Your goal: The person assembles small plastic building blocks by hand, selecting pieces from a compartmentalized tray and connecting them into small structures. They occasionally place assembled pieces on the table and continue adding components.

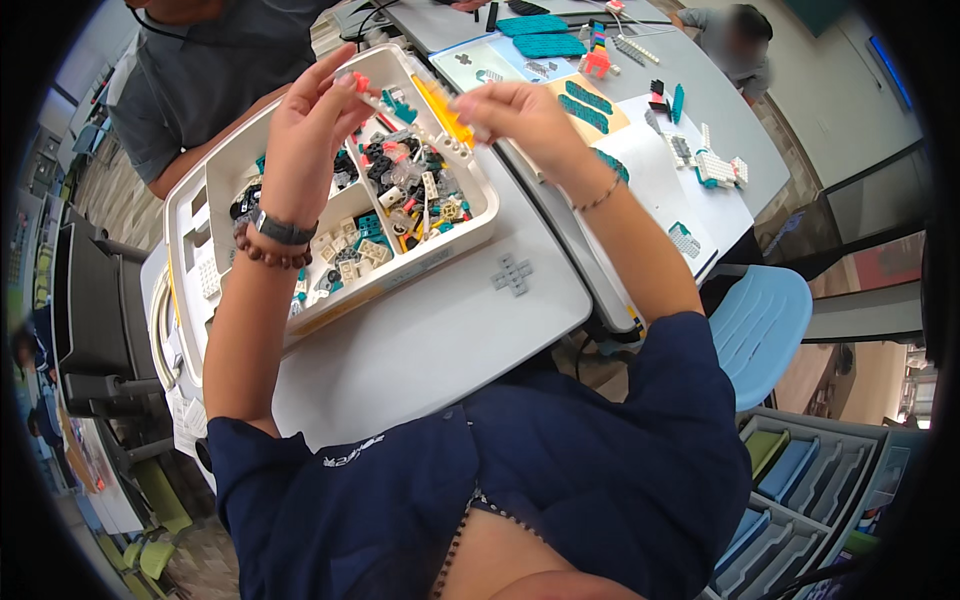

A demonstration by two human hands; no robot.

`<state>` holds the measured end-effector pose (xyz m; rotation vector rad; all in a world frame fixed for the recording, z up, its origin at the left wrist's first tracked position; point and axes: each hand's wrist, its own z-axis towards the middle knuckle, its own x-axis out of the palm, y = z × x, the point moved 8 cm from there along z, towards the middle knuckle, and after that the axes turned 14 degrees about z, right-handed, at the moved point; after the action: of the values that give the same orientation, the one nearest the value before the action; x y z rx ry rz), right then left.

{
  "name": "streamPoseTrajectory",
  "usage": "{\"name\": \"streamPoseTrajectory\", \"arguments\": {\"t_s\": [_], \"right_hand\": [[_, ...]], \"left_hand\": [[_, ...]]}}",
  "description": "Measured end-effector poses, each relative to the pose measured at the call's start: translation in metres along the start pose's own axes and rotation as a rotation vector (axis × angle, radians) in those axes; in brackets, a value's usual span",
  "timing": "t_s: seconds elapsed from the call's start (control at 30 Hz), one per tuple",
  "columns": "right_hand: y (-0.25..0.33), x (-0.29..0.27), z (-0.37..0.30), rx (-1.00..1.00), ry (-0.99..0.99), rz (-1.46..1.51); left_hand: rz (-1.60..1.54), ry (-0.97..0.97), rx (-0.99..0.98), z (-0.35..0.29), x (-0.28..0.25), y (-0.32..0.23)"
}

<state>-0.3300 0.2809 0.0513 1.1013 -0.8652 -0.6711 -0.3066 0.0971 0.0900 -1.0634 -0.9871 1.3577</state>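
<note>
Evidently, the left hand (pixel 312 115) pinched a small coral piece (pixel 361 83) above the white tray (pixel 484 200); the right hand (pixel 522 122) curled near the tray's rim, its grip not determinable.

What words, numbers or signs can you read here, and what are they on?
Navy-blue cloth shirt: small white lettering on the wearer's left chest, too small and blurred to read.
Pale blue flat sheet: no words I can make out.
Nothing else reads clearly.
</note>
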Motion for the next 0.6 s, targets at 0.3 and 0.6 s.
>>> {"name": "streamPoseTrajectory", "arguments": {"t_s": [0.3, 0.6], "right_hand": [[-0.014, 0.025, -0.024, 0.05, -0.014, -0.034], [-0.013, 0.02, -0.026, 0.032, -0.042, 0.027]], "left_hand": [[0.047, 0.058, 0.009, -0.013, 0.003, 0.009], [0.104, 0.046, 0.017, -0.019, 0.007, 0.0]]}}
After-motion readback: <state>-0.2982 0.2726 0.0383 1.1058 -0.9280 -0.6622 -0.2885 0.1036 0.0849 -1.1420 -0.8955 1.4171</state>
